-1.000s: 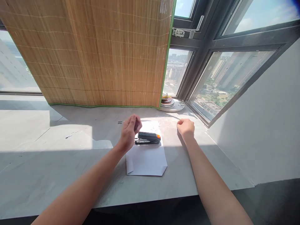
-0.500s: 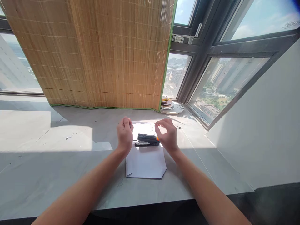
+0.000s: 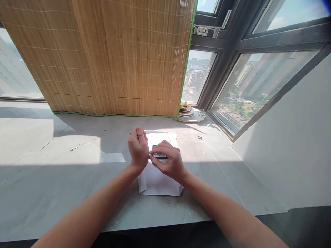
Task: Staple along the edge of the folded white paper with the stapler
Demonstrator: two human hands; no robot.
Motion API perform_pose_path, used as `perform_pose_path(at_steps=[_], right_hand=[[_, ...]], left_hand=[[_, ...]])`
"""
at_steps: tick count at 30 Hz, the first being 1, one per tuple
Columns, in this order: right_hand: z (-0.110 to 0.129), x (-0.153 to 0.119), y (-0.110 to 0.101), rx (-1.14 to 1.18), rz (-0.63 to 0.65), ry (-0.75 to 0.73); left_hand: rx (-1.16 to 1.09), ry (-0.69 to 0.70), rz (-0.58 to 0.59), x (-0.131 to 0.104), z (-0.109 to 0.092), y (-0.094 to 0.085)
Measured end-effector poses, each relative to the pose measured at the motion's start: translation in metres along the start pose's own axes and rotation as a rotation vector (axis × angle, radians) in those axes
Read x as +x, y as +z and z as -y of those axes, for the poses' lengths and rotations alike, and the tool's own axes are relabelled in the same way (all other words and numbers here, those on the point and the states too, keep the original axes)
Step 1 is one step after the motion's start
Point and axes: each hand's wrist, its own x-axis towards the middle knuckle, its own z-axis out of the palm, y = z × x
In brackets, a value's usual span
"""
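A folded white sheet of paper (image 3: 160,185) lies on the pale counter, its upper part bright with sunlight. On it rests a black stapler (image 3: 160,156), mostly hidden by my right hand. My left hand (image 3: 138,148) is closed in a fist beside the paper's left edge; what it holds, if anything, is hidden. My right hand (image 3: 169,159) reaches across the stapler, thumb and forefinger pinched together near my left wrist. Whatever sits between those fingertips is too small to make out.
Small staple strips (image 3: 200,137) lie right of the paper, and scraps (image 3: 74,148) lie at left. Stacked plates (image 3: 190,115) stand in the window corner. A bamboo blind (image 3: 111,62) hangs down to the counter's back. The counter's front edge is near my forearms.
My right hand has moved left from the stapler's right end to its left end, covering much of it. My left hand stays closed in nearly the same place. The view has shifted slightly.
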Motion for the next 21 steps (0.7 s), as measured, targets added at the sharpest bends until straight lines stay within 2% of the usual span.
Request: perform_pose_path(at_steps=[10, 21], right_hand=[[-0.0024, 0.0003, 0.0003, -0.016, 0.020, -0.005], [-0.0052, -0.0035, 0.0076, -0.172, 0.044, -0.056]], left_hand=[[0.024, 0.030, 0.008, -0.0024, -0.0024, 0.0006], [0.200, 0.136, 0.009, -0.0063, -0.0042, 0.0014]])
